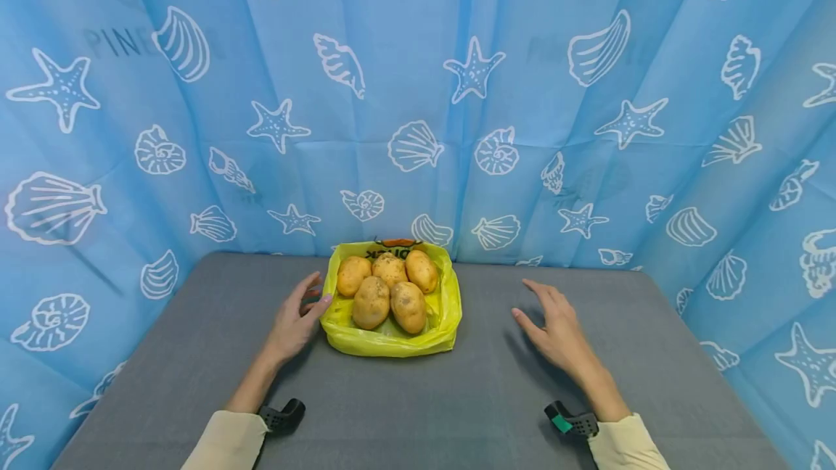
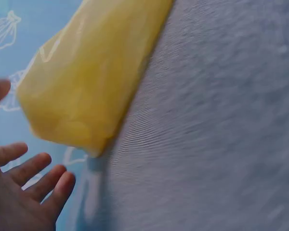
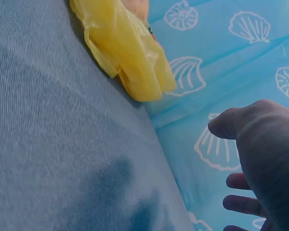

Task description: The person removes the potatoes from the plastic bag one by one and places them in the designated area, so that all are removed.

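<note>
As we look down at a gray table [image 1: 418, 412], we find a yellow bag [image 1: 392, 345] by its far edge, near the middle, with its mouth open upward. Inside the bag we count 5 potatoes [image 1: 371, 303]: 3 in a back row and 2 in front. We see black and orange print at the bag's far side. To the bag's left is the left hand [image 1: 291, 325], released, its fingers relaxed and its thumb at the bag's rim; we cannot tell whether they touch. Well apart on the bag's right is the right hand [image 1: 555, 323], also released, held over the table with its fingers extended and its thumb spread from them. We see a pale sleeve [image 1: 228, 441] on each arm and a black band [image 1: 284, 416] at each wrist. Beyond the table hangs a blue curtain [image 1: 418, 93] printed with white shells and starfish.
</note>
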`<state>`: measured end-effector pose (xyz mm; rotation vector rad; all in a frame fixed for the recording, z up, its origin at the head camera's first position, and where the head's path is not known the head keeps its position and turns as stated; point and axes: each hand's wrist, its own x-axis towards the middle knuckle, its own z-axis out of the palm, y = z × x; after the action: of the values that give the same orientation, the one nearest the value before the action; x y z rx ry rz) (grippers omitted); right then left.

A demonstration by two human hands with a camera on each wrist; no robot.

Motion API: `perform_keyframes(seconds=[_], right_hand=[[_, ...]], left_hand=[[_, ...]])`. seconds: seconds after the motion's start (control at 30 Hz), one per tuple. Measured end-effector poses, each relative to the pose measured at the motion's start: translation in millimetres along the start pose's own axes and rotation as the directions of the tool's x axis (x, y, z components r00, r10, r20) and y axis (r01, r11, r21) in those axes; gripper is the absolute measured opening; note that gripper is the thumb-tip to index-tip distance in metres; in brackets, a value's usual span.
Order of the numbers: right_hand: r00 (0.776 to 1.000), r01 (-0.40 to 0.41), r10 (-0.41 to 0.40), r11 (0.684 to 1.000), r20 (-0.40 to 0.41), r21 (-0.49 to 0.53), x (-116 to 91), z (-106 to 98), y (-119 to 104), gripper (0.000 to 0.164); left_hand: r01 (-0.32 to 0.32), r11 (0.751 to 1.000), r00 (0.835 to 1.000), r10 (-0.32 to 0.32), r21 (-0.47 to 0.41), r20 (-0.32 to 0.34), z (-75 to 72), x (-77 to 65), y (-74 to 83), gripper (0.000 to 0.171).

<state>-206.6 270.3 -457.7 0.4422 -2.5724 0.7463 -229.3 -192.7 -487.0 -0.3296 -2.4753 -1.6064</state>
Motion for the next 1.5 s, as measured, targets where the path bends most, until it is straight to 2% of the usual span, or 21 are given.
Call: perform_keyframes(seconds=[0.1,0.2,0.4,0.6,0.8,1.07,1.23,1.33,1.5], right_hand=[[1.000,0.008,-0.008,1.000,0.004,0.025,0,0,-4,0.058],[1.000,0.005,-0.006,0.999,0.018,0.037,1,1,-7,0.058],[0.999,-0.003,0.000,0.998,0.054,0.055,0,6,-15,0.058],[0.998,0.021,-0.030,0.989,0.060,0.144,3,8,-30,0.058],[0.993,0.055,-0.081,0.965,0.091,0.257,14,13,-52,0.058],[0.972,0.097,-0.170,0.920,0.161,0.380,35,35,-89,0.061],[0.962,0.101,-0.199,0.897,0.190,0.430,46,50,-108,0.066],[0.956,0.088,-0.198,0.896,0.215,0.435,51,57,-116,0.067],[0.951,0.071,-0.183,0.913,0.250,0.401,55,69,-121,0.069]], left_hand=[[0.049,0.995,0.998,-0.046,-0.092,0.034,4.9,-0.6,-2.9,0.070],[0.062,0.988,0.997,-0.054,-0.141,0.058,6.9,-1.6,-6.4,0.072],[0.034,0.979,0.996,-0.017,-0.202,0.084,7.1,-3.3,-9.7,0.067],[0.016,0.978,0.997,0.001,-0.207,0.084,5.0,-4.0,-8.6,0.067],[0.003,0.978,0.996,0.016,-0.210,0.089,5.6,-4.5,-9.1,0.067],[0.014,0.976,0.995,0.007,-0.217,0.096,6.3,-4.1,-11.0,0.067],[0.010,0.975,0.995,0.013,-0.222,0.100,5.8,-3.8,-11.9,0.067],[0.008,0.975,0.995,0.014,-0.224,0.099,5.9,-3.6,-12.3,0.068],[0.004,0.976,0.995,0.018,-0.220,0.099,6.1,-4.2,-11.4,0.068]])
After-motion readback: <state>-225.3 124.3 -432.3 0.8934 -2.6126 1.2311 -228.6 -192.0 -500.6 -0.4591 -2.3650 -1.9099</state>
